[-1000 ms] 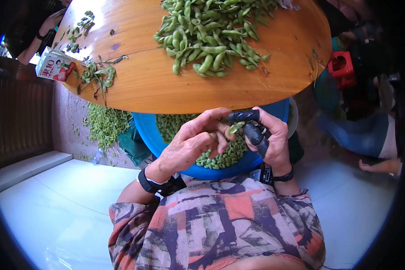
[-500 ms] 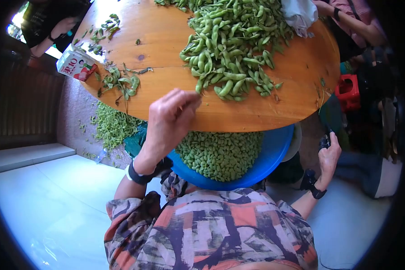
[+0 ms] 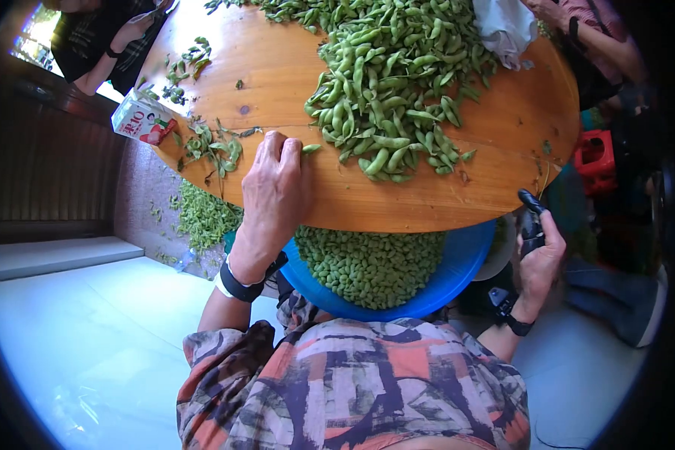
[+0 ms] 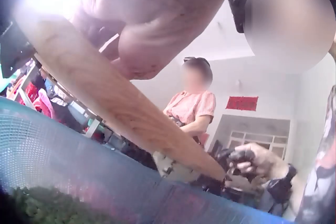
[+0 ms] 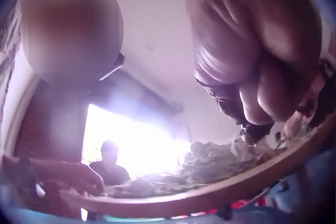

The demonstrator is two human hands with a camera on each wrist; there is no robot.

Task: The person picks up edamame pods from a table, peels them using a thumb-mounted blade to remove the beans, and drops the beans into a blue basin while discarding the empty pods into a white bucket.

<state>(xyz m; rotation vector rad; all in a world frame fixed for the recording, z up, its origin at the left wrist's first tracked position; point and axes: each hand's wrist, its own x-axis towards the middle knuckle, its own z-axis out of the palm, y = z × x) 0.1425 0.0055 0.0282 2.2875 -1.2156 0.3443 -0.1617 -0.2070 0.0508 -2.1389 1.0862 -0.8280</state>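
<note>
In the head view, my left hand (image 3: 276, 187) is over the table's near edge, its bent fingers pinching one green pod (image 3: 311, 148) whose end sticks out to the right; the thumb is hidden. A pile of pods (image 3: 397, 97) lies to its right. Beyond the table's near right edge, my right hand (image 3: 541, 259) hangs with black covers on thumb and finger, which stand apart with nothing visible between them. Shelled beans (image 3: 367, 270) fill much of a blue basin (image 3: 461, 259) below the table edge. The right wrist view shows my right hand (image 5: 252, 45) from below, fingers bent.
On the wooden table (image 3: 277, 75) are a white carton (image 3: 139, 120), leafy scraps (image 3: 214, 146) and a pale bag (image 3: 505, 30). Green husks (image 3: 202, 214) lie on the floor at left. A red crate (image 3: 594, 161) stands at right. Other people are at both far sides.
My hands have parted from over the basin. The left went up to the pod pile, then drew left with a pod; the right moved out to the right. The head view has shifted slightly.
</note>
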